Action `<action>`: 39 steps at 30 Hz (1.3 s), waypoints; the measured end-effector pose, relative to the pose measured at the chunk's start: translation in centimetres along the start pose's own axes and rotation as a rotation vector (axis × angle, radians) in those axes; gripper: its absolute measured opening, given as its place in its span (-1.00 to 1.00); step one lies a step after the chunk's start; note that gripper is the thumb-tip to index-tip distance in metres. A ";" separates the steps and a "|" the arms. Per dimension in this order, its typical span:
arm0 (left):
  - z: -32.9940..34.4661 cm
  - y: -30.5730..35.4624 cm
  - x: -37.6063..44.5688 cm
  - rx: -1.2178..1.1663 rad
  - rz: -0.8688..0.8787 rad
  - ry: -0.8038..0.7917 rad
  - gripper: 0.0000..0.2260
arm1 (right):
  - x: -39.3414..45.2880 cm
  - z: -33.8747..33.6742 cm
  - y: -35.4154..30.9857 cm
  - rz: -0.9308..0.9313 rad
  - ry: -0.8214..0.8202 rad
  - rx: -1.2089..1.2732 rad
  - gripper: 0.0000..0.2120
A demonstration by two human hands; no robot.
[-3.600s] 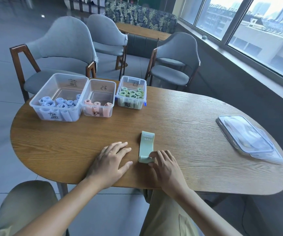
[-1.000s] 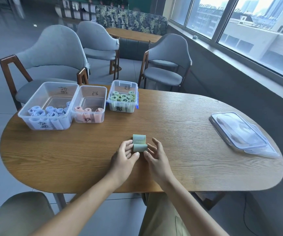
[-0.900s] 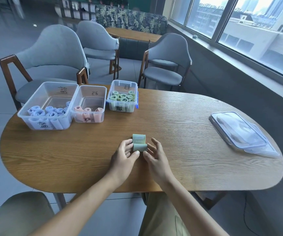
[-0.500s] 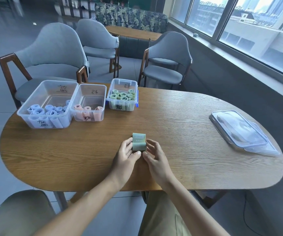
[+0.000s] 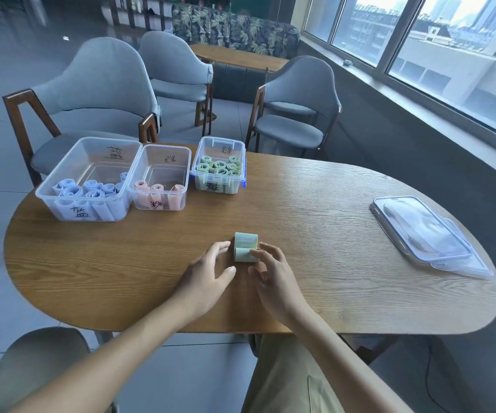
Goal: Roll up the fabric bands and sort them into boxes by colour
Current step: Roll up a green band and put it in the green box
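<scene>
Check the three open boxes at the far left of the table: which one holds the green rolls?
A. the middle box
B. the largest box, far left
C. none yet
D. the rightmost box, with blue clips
D: the green rolls sit packed in the rightmost box; the largest box holds blue rolls and the middle box pink ones.

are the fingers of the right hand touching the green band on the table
Touching. The head view shows the right hand with its fingers pressed on the rolled end of the green band, no gap.

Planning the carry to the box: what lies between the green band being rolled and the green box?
In the head view, only bare wooden table lies between the green band and the green box.
</scene>
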State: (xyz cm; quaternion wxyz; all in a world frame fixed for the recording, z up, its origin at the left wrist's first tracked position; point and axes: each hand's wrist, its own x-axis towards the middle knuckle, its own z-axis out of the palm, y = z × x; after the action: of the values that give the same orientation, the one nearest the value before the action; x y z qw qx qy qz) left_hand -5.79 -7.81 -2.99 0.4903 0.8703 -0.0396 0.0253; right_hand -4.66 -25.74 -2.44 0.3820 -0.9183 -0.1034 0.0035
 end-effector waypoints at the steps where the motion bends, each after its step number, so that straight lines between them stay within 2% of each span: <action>1: -0.6 -0.4 0.1 0.092 0.027 0.001 -0.59 | 0.0 0.0 0.0 -0.017 -0.003 -0.038 -0.65; 6: -3.4 -3.6 0.4 0.422 0.173 -0.007 -0.62 | 0.3 0.2 -0.1 -0.089 0.021 -0.233 -0.63; 11: -5.2 -5.6 0.1 0.583 0.131 0.002 -0.50 | 0.9 0.2 -0.2 -0.140 0.052 -0.323 -0.63; 13: -5.2 -5.9 -0.1 0.594 0.121 0.004 -0.39 | 1.2 0.2 -0.1 -0.164 0.046 -0.359 -0.63; 15: -4.9 -6.1 -0.2 0.604 0.122 0.017 -0.37 | 1.6 0.3 0.2 -0.179 0.039 -0.391 -0.62; 27: -4.7 -6.5 -0.2 0.636 0.122 0.037 -0.42 | 3.4 0.4 0.5 -0.250 0.096 -0.504 -0.61; 39: -4.4 -6.8 -0.2 0.627 0.137 0.068 -0.42 | 5.7 -0.1 1.3 -0.276 0.065 -0.467 -0.61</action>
State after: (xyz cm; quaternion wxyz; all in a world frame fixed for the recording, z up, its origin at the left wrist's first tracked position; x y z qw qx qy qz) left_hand -5.40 -0.47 -6.53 0.1964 0.9730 -0.0719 0.0980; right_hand 1.14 -25.63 -2.85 0.1600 -0.9584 -0.2131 -0.1019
